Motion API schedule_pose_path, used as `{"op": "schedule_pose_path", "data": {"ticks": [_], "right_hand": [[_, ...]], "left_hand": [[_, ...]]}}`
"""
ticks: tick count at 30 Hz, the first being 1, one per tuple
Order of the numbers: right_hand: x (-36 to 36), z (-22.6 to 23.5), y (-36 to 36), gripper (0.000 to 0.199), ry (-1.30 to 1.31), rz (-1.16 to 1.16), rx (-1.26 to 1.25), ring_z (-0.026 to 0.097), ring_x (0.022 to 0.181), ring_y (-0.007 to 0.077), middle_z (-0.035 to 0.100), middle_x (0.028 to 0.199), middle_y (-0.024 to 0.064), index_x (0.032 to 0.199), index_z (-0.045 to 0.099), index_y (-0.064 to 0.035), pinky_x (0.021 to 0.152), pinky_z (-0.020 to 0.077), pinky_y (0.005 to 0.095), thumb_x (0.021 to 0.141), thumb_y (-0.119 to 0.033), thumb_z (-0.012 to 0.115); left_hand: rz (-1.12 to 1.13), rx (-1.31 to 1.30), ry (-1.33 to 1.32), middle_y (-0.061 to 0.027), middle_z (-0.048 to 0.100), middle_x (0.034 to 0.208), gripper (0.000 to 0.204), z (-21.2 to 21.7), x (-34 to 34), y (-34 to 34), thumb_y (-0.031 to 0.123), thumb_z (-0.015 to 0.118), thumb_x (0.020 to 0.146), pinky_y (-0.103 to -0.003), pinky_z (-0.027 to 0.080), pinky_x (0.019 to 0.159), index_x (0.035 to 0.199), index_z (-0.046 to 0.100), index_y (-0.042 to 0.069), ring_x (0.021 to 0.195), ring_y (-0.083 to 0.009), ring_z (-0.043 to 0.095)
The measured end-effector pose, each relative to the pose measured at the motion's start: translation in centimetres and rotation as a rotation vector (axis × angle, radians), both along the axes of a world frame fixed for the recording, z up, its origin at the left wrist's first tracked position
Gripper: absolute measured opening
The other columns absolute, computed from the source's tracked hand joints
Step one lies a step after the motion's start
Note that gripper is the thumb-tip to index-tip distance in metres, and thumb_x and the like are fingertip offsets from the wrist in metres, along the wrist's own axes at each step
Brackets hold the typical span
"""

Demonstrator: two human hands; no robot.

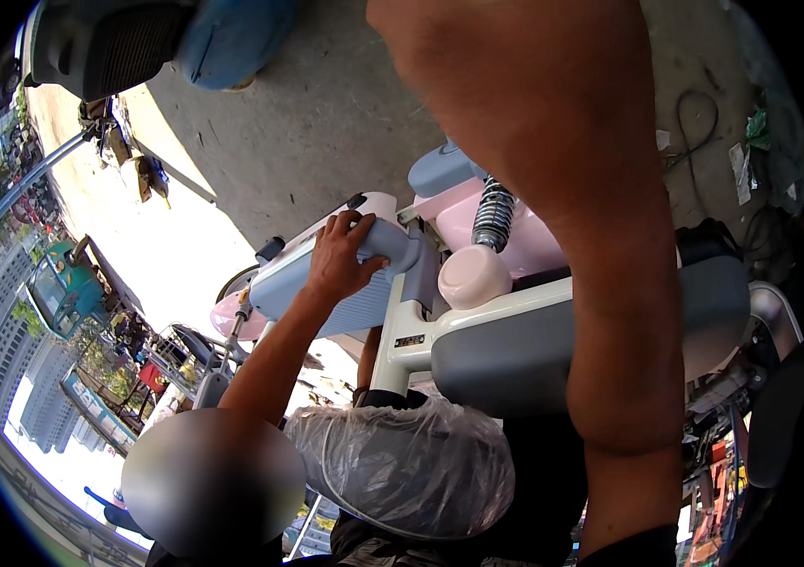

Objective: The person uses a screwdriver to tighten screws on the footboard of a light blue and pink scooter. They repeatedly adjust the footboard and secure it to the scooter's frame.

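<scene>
Fingers of the left hand (pixel 338 257) lie bent over the rounded blue-grey cover (pixel 391 242) of a pink-and-white scooter (pixel 506 317), ahead of the body; grip firmness cannot be told. The right hand is out of view. Steadying, if intended, probably favours broad palm contact, fingertips off the coil spring (pixel 494 215). Outward, concrete floor (pixel 298 132) offers room; grey seat (pixel 506 364) and raised right forearm (pixel 610 236) crowd the right.

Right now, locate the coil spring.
In the head view, the coil spring is slightly right of centre in the upper half, just above the round pale-pink cap and beside the pink panel.
</scene>
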State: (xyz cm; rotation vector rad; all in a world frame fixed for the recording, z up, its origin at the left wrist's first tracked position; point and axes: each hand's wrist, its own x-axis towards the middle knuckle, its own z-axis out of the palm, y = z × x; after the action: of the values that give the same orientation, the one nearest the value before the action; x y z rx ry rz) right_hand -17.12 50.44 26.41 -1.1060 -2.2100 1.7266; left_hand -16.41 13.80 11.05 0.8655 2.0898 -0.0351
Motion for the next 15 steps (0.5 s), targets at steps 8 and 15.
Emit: {"op": "schedule_pose_path", "data": {"ticks": [8,15], "right_hand": [[0.7,-1.3,0.3,0.014,0.005,0.017,-0.018,0.066,0.062,0.0328,0.064,0.069,0.0224,0.076,0.066,0.0047,0.061,0.0511,0.0400,0.076,-0.009,0.068],[0.8,-2.2,0.3,0.017,-0.004,0.034,-0.033,0.066,0.063,0.0322,0.065,0.071,0.0218,0.077,0.067,0.0048,0.061,0.0520,0.0399,0.078,-0.012,0.069]], "left_hand": [[-0.035,0.121,-0.016,-0.0188,0.055,0.132,0.075,-1.3,-0.3,-1.4,0.020,0.093,0.067,-0.047,0.048,0.102,0.132,0.061,0.001,0.119,-0.0390,0.056],[-0.093,0.140,-0.045,-0.0204,0.055,0.132,0.074,-2.4,-0.5,-2.8,0.022,0.092,0.069,-0.048,0.048,0.102,0.131,0.059,0.001,0.119,-0.0403,0.057]]}}
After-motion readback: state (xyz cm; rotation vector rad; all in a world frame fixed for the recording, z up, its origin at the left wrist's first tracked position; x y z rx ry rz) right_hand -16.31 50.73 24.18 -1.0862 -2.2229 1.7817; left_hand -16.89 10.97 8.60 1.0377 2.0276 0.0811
